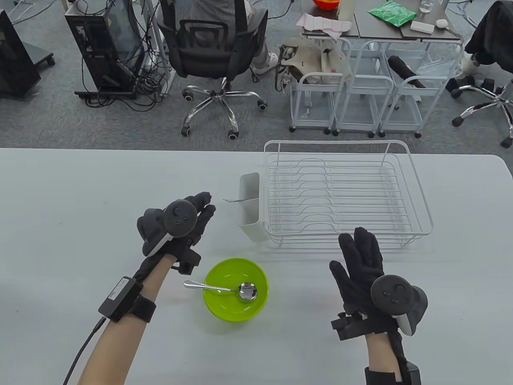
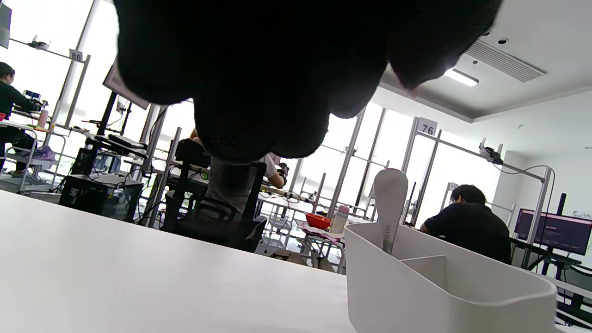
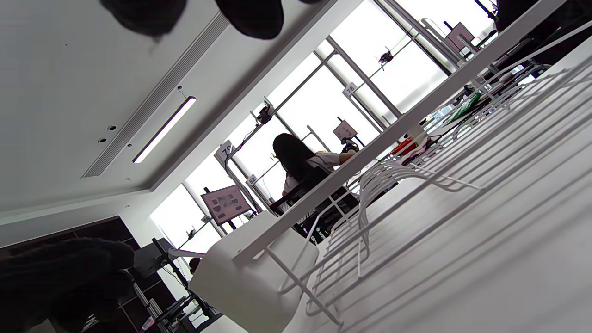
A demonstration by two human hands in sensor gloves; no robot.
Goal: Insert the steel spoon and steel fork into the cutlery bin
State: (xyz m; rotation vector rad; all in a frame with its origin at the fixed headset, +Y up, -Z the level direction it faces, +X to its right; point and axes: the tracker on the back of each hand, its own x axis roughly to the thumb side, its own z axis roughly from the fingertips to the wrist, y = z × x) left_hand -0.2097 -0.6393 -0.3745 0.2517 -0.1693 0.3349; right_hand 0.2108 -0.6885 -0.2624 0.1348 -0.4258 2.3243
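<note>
The white cutlery bin [image 1: 250, 208] hangs on the left end of a white wire dish rack [image 1: 344, 192]. The steel fork [image 1: 233, 199] stands in the bin with its handle leaning out to the left; the handle rises from the bin [image 2: 416, 296] in the left wrist view [image 2: 390, 203]. The steel spoon [image 1: 224, 288] lies in a green bowl [image 1: 256, 272], its bowl end to the right. My left hand [image 1: 204, 206] hovers just left of the bin, fingers extended, holding nothing. My right hand [image 1: 356, 252] is spread open in front of the rack, empty.
The rack also fills the right wrist view [image 3: 462, 152], with the bin [image 3: 249, 277] at its end. The table's far edge [image 1: 120, 149] runs behind the rack. Beyond it stand office chairs and carts.
</note>
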